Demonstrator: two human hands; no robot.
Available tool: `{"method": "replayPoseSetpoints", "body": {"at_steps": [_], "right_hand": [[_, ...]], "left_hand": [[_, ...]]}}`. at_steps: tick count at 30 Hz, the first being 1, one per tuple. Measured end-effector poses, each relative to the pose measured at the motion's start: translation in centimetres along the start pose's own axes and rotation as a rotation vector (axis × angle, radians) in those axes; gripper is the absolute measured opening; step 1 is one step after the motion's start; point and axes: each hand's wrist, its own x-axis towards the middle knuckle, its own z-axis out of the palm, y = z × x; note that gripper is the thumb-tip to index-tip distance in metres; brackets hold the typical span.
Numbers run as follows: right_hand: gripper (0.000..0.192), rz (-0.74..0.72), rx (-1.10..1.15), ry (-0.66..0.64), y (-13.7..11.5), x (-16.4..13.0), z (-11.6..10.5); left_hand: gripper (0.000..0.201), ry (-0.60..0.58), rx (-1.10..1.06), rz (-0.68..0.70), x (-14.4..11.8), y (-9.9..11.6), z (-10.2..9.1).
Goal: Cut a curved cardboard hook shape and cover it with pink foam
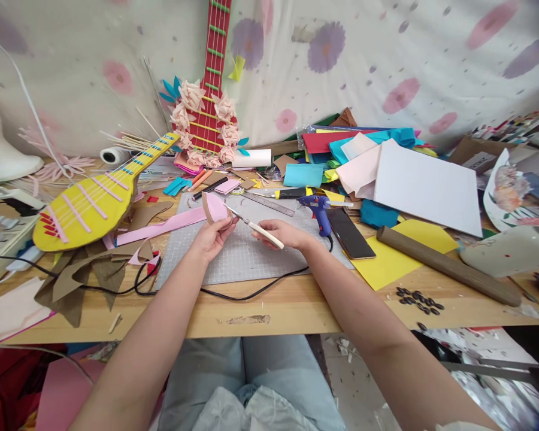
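My left hand (pixel 216 236) pinches a piece of pink paper (pixel 214 208) with a brown cardboard edge, held just above the grey cutting mat (pixel 251 266). In my right hand (pixel 282 234) is a pair of white-handled scissors (pixel 264 232), its blades pointing left and meeting the pink paper's right edge. A long pink strip (pixel 161 227) stretches leftward from near my left hand. A blue glue gun (pixel 318 212) lies on the mat's right side, and a metal ruler (pixel 269 203) lies behind the scissors.
A yellow paper lute (pixel 90 206) lies left; a red guitar (pixel 209 114) with paper flowers stands behind. Right are a black phone (pixel 351 233), yellow sheet (pixel 406 245), brown roll (pixel 449 266) and white board (pixel 426 185). A black cord (pixel 251 296) crosses the front.
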Motion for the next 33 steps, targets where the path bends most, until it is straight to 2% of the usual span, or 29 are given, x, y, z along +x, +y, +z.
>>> {"method": "replayPoseSetpoints", "body": {"at_steps": [5,10,16,22,27,33], "right_hand": [[0.037,-0.001,-0.059,0.016,0.2,-0.3,-0.6],[0.035,-0.051,-0.163,0.040,-0.1,-1.2,-1.8],[0.037,0.036,-0.256,-0.030,-0.4,-2.5,-3.7],[0.036,0.017,-0.219,-0.064,-0.4,-2.3,-3.5],[0.038,0.025,-0.237,-0.075,-0.2,-1.7,-2.7],[0.038,0.017,-0.193,-0.067,-0.4,-2.0,-2.9]], "left_hand": [[0.020,-0.025,0.077,0.072,0.1,-0.1,-0.1],[0.037,-0.025,0.266,0.242,-0.2,-0.2,-0.1],[0.051,0.026,0.432,0.369,-0.4,0.4,-0.2],[0.045,0.055,0.409,0.373,0.3,0.4,-0.9],[0.044,0.022,0.383,0.320,0.3,0.3,-0.9],[0.044,0.032,0.403,0.321,0.2,0.3,-0.9]]}}
